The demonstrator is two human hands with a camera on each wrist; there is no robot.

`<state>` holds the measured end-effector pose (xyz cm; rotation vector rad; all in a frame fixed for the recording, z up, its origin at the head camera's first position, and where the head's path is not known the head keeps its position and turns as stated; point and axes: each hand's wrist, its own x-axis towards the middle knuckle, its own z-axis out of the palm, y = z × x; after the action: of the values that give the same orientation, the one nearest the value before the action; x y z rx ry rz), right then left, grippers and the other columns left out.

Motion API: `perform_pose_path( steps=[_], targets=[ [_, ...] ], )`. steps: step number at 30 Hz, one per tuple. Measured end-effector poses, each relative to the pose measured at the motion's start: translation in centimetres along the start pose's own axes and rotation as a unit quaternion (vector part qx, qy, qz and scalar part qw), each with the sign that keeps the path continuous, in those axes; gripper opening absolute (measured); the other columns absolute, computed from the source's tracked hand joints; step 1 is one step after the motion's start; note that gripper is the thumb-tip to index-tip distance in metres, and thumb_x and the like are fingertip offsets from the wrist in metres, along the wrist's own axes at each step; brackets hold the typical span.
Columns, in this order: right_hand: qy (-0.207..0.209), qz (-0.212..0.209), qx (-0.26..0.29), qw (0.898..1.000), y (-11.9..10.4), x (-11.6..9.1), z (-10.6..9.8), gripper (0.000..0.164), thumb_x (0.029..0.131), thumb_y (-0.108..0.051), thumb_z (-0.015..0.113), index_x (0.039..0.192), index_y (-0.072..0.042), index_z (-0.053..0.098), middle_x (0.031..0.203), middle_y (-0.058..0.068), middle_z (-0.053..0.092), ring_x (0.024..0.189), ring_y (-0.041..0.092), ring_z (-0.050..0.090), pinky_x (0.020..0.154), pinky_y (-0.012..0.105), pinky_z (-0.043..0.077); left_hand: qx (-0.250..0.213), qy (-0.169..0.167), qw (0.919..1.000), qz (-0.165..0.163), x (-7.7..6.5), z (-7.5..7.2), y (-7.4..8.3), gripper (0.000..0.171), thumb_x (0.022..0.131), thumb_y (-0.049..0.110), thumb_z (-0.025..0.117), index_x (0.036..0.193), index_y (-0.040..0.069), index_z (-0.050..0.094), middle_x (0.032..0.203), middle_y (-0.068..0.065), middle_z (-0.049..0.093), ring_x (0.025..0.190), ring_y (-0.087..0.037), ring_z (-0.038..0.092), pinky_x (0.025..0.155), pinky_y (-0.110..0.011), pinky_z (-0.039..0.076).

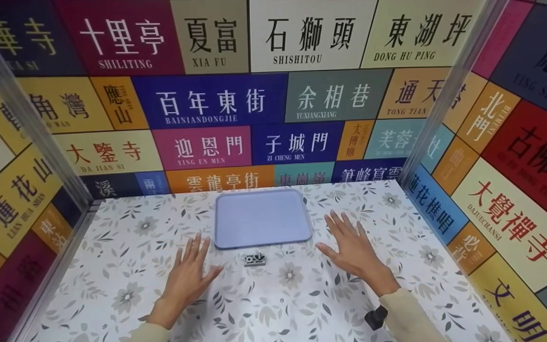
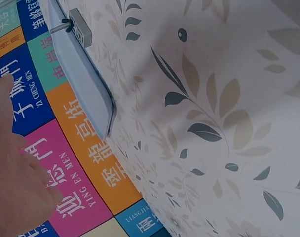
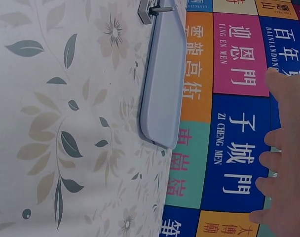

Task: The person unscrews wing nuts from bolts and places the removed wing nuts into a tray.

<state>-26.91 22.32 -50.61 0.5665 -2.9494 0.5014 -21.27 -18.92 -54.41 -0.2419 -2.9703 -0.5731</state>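
A small grey block [image 1: 255, 259] with holes in its top lies on the table, just in front of the tray; a thin metal pin with a dark part stands up from it, seen in the right wrist view as a metal pin [image 3: 162, 9]. The shallow light-blue tray [image 1: 263, 218] has nothing on it. To the left of the block is my left hand [image 1: 189, 270], fingers spread and holding nothing. My right hand [image 1: 355, 249] hovers to the right of the tray, its fingers spread too. Neither hand touches the block or the tray.
A floral cloth [image 1: 292, 304] covers the table. Walls of coloured panels [image 1: 216, 99] with printed characters close in the back and both sides. Clear upright strips [image 1: 449, 90] stand at the corners. A small black device [image 1: 376, 317] sits at my right wrist.
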Motion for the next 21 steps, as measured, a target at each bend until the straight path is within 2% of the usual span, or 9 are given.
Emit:
perform_pose_path(
  steps=[11, 21],
  targets=[
    [-0.017, -0.001, 0.009, 1.000, -1.0, 0.3, 0.4, 0.082, 0.099, -0.064, 0.045, 0.161, -0.015, 0.021, 0.169, 0.008, 0.016, 0.157, 0.034, 0.013, 0.128, 0.067, 0.009, -0.013, 0.005, 0.9998, 0.014, 0.2, 1.0, 0.6, 0.079, 0.097, 0.050, 0.059, 0.156, 0.004, 0.033, 0.164, -0.023, 0.023, 0.153, -0.042, 0.023, 0.128, -0.063, 0.019],
    [-0.016, -0.022, 0.022, 0.999, -1.8, 0.5, 1.1, 0.079, 0.100, -0.059, 0.048, 0.160, -0.014, 0.024, 0.168, 0.011, 0.020, 0.156, 0.036, 0.016, 0.127, 0.068, 0.010, -0.031, 0.020, 0.9988, 0.032, 0.1, 1.8, 1.3, 0.076, 0.097, 0.044, 0.062, 0.153, 0.000, 0.036, 0.162, -0.026, 0.028, 0.150, -0.044, 0.027, 0.126, -0.064, 0.021]
  ],
)
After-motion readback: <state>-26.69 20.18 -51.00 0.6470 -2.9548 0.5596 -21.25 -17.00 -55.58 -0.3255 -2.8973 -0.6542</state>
